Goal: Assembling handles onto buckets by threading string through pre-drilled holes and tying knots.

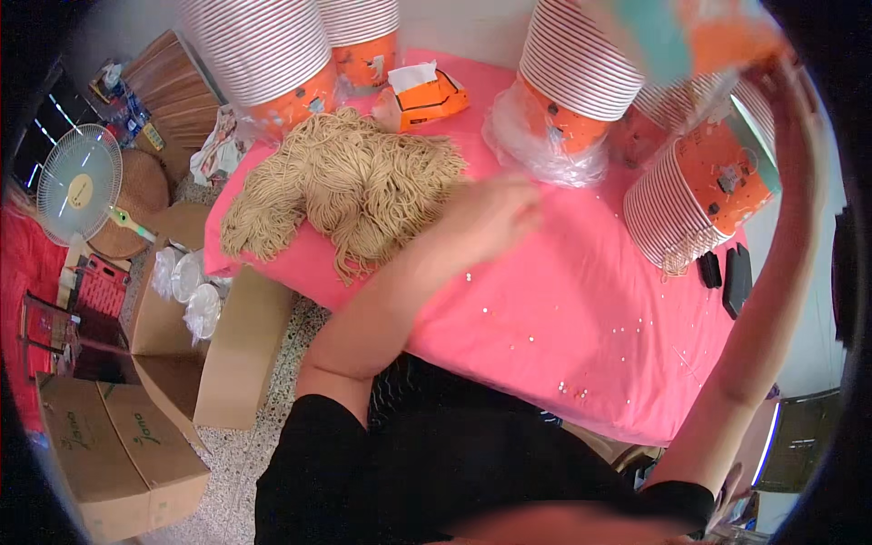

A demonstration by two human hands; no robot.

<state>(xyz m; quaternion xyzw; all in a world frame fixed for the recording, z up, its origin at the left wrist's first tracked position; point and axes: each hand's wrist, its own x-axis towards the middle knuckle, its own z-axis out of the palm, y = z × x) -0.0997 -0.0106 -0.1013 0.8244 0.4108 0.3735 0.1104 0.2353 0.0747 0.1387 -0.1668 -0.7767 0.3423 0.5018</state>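
My left hand (502,216) is over the pink cloth, just right of a heap of beige cord (350,182). Its fingers look curled closed, though motion blurs them; whatever they hold, if anything, is hidden. My right arm reaches far up along the right side. At its end my right hand (779,80) grips an orange and teal paper bucket (695,38), smeared by motion at the top edge. Below it, a tilted stack of orange paper buckets (677,195) rests on the table, with beige cord hanging at its rims.
Tall stacks of white-rimmed buckets (263,54) stand at the back, one upside-down stack (581,68) in clear plastic. An orange tissue pack (431,95) lies between them. Small white bits dot the pink cloth (509,309). Black objects (736,277) lie right; cardboard boxes (118,445) and a fan (80,186) stand left.
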